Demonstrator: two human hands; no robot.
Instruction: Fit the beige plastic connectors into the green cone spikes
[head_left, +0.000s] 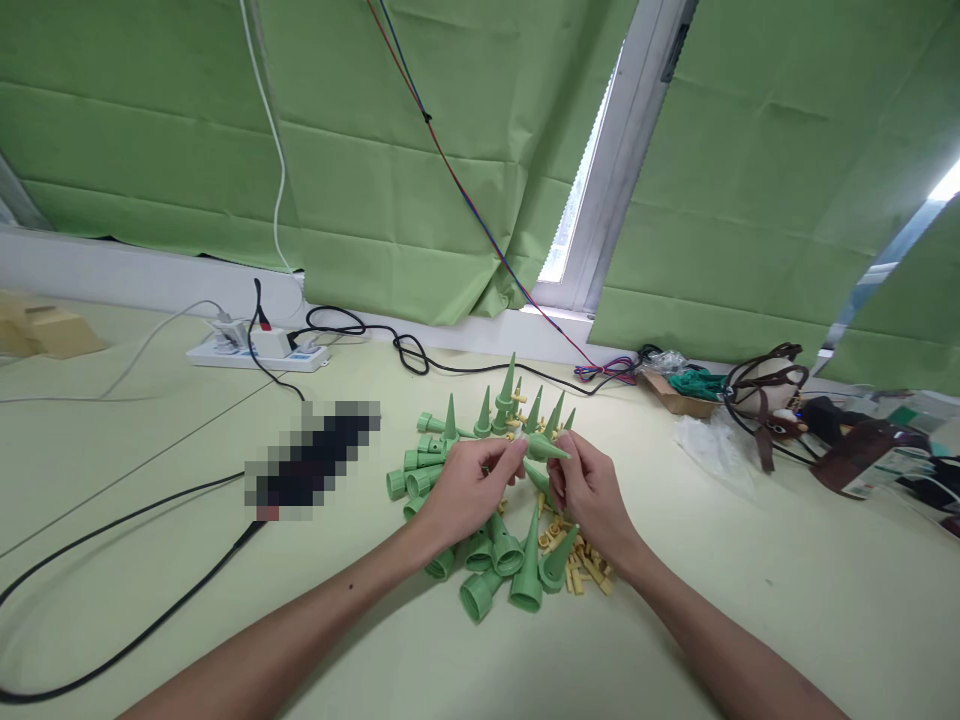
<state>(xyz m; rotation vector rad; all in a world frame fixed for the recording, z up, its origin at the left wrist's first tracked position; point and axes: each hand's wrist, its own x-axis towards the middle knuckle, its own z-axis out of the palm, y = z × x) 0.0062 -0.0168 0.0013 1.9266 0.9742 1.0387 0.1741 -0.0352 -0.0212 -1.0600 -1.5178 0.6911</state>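
Green cone, the piece in hand, is held above the desk at centre frame, lying roughly level with its tip pointing right. Order below runs large to small.

Curtains, green, hang across the back wall. Desk is pale yellow-green and carries everything else.

Black cable loops over the left of the desk. White power strip lies near the back edge, plugs inserted. Brown-strapped bag sits at right rear.

Pile of cones: same green parts, some upright behind the hands, some lying on their sides beneath them. Small tan pieces are scattered among them, mostly below the right wrist.

Left hand: fingers closed, pinching the wide end of the held cone.
Right hand: fingers closed, gripping the same cone near its tapered end. Both forearms enter from the bottom edge.
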